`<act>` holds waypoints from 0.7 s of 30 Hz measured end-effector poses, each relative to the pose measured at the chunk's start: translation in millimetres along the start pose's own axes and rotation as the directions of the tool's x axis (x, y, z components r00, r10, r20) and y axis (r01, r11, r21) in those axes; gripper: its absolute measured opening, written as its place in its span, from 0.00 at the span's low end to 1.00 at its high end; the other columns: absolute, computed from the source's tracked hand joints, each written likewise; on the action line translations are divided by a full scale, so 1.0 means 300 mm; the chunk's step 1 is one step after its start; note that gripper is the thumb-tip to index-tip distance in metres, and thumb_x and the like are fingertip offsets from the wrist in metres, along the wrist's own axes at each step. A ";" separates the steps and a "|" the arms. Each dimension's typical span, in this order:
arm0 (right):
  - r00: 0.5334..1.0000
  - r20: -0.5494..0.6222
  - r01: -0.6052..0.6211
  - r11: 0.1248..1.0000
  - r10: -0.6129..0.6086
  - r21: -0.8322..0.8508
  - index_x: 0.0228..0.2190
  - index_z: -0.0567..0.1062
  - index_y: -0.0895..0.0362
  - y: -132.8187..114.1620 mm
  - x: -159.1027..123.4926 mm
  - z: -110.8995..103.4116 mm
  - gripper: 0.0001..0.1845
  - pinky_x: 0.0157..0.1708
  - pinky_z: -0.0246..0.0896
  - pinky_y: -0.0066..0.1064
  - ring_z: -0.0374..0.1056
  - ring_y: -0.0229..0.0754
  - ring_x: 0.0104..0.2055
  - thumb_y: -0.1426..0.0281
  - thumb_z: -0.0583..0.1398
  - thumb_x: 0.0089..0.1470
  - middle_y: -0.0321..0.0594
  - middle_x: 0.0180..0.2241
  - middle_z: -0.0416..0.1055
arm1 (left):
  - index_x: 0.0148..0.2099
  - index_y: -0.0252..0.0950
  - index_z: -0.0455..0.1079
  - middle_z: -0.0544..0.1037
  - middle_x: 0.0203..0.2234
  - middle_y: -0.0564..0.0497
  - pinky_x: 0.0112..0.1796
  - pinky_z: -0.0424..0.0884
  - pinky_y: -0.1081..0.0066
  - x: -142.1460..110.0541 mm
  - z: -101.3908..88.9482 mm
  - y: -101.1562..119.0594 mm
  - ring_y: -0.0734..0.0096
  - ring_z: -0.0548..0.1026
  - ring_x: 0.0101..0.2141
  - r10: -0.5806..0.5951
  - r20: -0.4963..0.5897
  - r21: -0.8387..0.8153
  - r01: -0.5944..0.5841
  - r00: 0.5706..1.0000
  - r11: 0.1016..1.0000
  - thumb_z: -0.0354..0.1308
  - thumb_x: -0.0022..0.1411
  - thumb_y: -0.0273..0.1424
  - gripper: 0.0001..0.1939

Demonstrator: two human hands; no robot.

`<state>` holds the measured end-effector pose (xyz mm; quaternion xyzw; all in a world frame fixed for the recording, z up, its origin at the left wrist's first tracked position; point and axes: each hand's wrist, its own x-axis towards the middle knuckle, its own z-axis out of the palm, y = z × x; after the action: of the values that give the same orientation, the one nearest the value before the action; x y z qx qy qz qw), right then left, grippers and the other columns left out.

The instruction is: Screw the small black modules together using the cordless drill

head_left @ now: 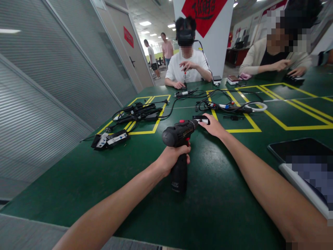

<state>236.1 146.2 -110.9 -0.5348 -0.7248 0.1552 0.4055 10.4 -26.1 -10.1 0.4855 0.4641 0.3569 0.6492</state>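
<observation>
A black cordless drill (179, 166) with red buttons is gripped at its handle by my left hand (173, 156). Its chuck points forward and right, towards my right hand (213, 125). The fingers of that hand are closed on a small black-and-white block (201, 119) at the chuck's end. Whether a bit touches the block I cannot tell, as the chuck and fingers partly cover it.
Power strips and black cables (137, 113) lie at the left on the green table (104, 184). Electric screwdrivers (226, 107) with cords rest farther back. A tablet-like device (304, 149) is at the right edge. Two people (191, 67) sit across the table, hands on small items.
</observation>
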 end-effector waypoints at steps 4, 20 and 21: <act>1.000 0.005 0.001 1.000 -0.001 -0.003 0.53 0.68 0.52 0.000 0.000 -0.001 0.25 0.54 0.61 0.44 0.66 0.49 0.52 0.60 0.60 0.54 0.46 0.50 0.67 | 0.38 0.33 0.67 0.70 0.22 0.55 0.24 0.62 0.75 0.000 0.001 0.000 0.77 0.69 0.20 0.005 0.000 0.004 -0.005 1.000 1.000 0.59 0.52 0.30 0.11; 1.000 -0.004 0.016 1.000 -0.016 -0.014 0.53 0.68 0.53 -0.002 -0.002 -0.003 0.26 0.55 0.60 0.43 0.66 0.50 0.52 0.60 0.60 0.54 0.46 0.50 0.67 | 0.39 0.33 0.66 0.70 0.26 0.53 0.25 0.62 0.75 0.002 0.001 -0.005 0.78 0.70 0.20 0.043 0.019 0.015 -0.043 0.999 0.999 0.60 0.53 0.31 0.12; 1.000 -0.004 0.016 1.000 -0.016 -0.014 0.53 0.68 0.53 -0.002 -0.001 -0.002 0.26 0.55 0.60 0.43 0.66 0.50 0.52 0.60 0.60 0.54 0.46 0.50 0.67 | 0.39 0.33 0.66 0.70 0.25 0.54 0.25 0.63 0.75 0.002 0.001 -0.005 0.78 0.70 0.20 0.045 0.018 0.016 -0.045 0.999 0.999 0.60 0.52 0.31 0.11</act>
<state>236.2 145.4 -110.2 -0.5321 -0.7294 0.1457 0.4044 10.9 -26.1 -11.6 0.5042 0.4501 0.3632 0.6413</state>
